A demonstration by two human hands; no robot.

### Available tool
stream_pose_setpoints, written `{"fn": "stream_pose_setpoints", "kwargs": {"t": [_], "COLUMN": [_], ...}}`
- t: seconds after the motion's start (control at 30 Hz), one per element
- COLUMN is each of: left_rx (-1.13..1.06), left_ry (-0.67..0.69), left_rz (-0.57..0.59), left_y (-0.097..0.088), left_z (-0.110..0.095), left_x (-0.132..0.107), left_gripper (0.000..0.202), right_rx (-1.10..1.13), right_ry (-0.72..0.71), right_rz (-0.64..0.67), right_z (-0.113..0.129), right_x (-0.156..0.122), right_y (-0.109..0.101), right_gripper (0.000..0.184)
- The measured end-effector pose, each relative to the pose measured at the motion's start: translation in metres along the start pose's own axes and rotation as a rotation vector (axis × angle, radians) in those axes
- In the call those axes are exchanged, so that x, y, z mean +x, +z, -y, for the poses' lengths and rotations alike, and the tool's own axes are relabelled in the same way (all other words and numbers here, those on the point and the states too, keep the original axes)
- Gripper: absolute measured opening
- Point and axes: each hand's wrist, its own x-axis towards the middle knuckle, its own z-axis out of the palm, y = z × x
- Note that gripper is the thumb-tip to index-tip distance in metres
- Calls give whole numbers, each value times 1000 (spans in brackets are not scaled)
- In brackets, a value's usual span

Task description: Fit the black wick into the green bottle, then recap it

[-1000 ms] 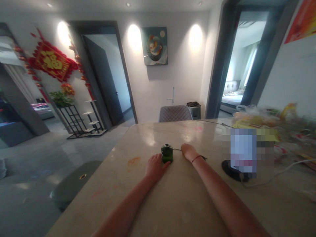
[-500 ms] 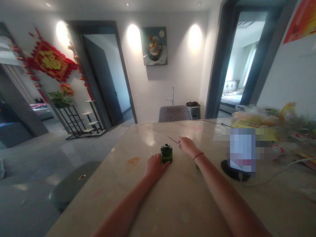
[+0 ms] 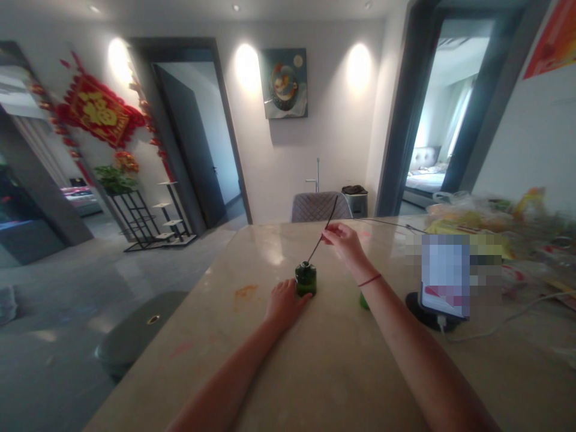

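A small dark green bottle [image 3: 306,279] stands upright on the beige marble table [image 3: 315,372]. My left hand [image 3: 282,302] rests on the table with its fingers closed against the bottle's left side, steadying it. My right hand [image 3: 342,238] is raised above and to the right of the bottle, pinching a thin dark stick [image 3: 323,231]. The stick slants down to the left, and its lower tip sits at the bottle's mouth. A red cord circles my right wrist. A small green object [image 3: 364,301] lies on the table partly behind my right forearm.
A phone on a round black stand [image 3: 427,313] with a white cable sits at the right. Bags and packets [image 3: 486,219] pile up at the far right. A grey chair [image 3: 318,207] stands beyond the table's far edge; another seat [image 3: 135,336] is at the left.
My right hand lifted off the table beside the bottle, carrying the thin stick up and tilting it until its tip came to the bottle's mouth. The left hand stayed on the bottle.
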Motion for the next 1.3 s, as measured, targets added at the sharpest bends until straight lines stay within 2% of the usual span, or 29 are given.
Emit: {"fn": "stream_pose_setpoints", "kwargs": {"t": [0.33,0.47,0.63,0.87,1.0,1.2,1.3], "left_rx": [-10,-1,-3,-2,11,3,-4], "left_ry": [6,0,-9,5,2,14,20], "left_rz": [18,14,22,16,26,16,5], "left_y": [0,0,-1,-3,-3,-1,-1], "left_z": [0,0,-1,-2,-2,0,1], "left_x": [1,0,0,-1,0,0,0], "left_gripper": [45,45,45,44,43,43,43], "right_rx": [30,45,-21,-275,-347,-481,-485], "right_ry": [-30,-57,-73,83,109,69,115], "right_rz": [-179,-199,-98,87,177,248,268], "right_z": [-3,-2,-13,-39,-45,-50,-51], "right_x": [3,3,3,-5,-10,-14,-13], "right_y": [-1,-5,0,13,18,21,21], "right_gripper": [21,21,19,13,10,11,11]}}
